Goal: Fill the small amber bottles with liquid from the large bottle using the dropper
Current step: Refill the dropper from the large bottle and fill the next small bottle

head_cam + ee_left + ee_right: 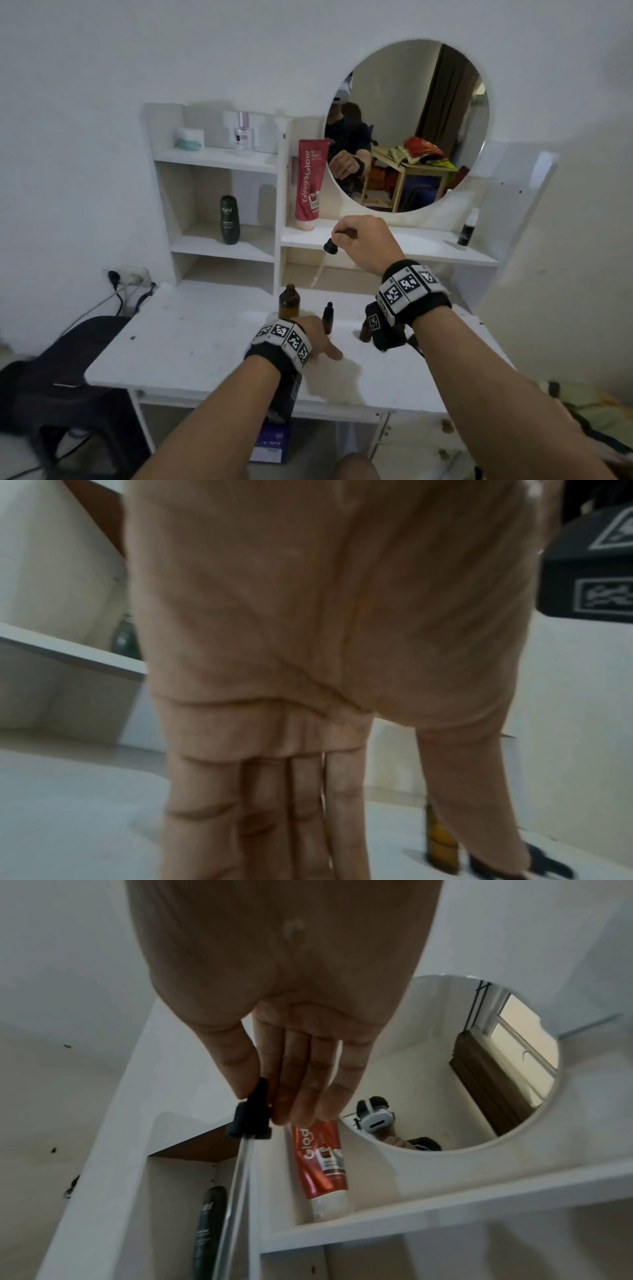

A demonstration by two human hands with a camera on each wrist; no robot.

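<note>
The left hand [313, 334] rests flat, fingers straight, on the white bench [191, 339] beside a small amber bottle [327, 318] and the large bottle [288, 301]. Above, the right hand [363, 241] pinches the dropper [330, 245]. Behind: red tube [310, 185], round mirror [407, 126].

Right hand [364, 245]: raised above the surface, forearm extended forward from the lower right, back of the hand facing up. The thumb [227, 1066] and the fingers [298, 1085] point downward and pinch the black bulb of the dropper [330, 245], whose clear tube hangs down and to the left. A marker-covered band wraps the right wrist.

Left hand [313, 334]: lowered, palm down, forearm extended forward from the lower left. The fingers [270, 813] are straight and held together; the thumb is spread to the right. A marker-covered band wraps the left wrist.
</note>
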